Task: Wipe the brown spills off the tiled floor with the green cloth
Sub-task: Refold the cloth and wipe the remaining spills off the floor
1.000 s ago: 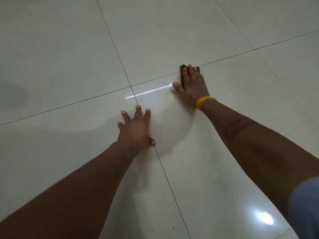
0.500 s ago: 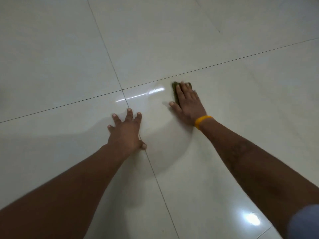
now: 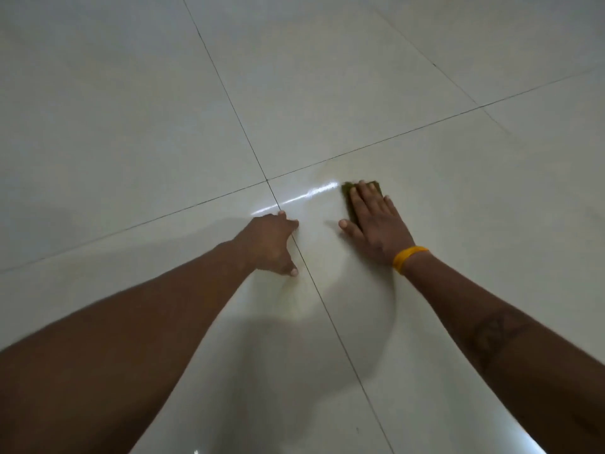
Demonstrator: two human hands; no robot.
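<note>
On the tiled floor (image 3: 327,93), near a crossing of two grout lines (image 3: 267,180), one green cloth (image 3: 347,194) is lying flat under the right hand (image 3: 376,221), whose straight, spread fingers are pressing it down. One yellow wristband (image 3: 408,258) is circling that wrist. The left hand (image 3: 271,244) is bracing on the tile just beside, fingers bent at their tips, gripping nothing. One light streak (image 3: 294,199) is glinting between both hands.

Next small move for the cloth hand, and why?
Probably slide the right hand, which presses flat on the green cloth, forward toward the grout line. A faint yellowish tinge seems to lie on the tile just beyond the cloth. No distinct brown spill shows elsewhere. The left hand braces on the floor.
</note>
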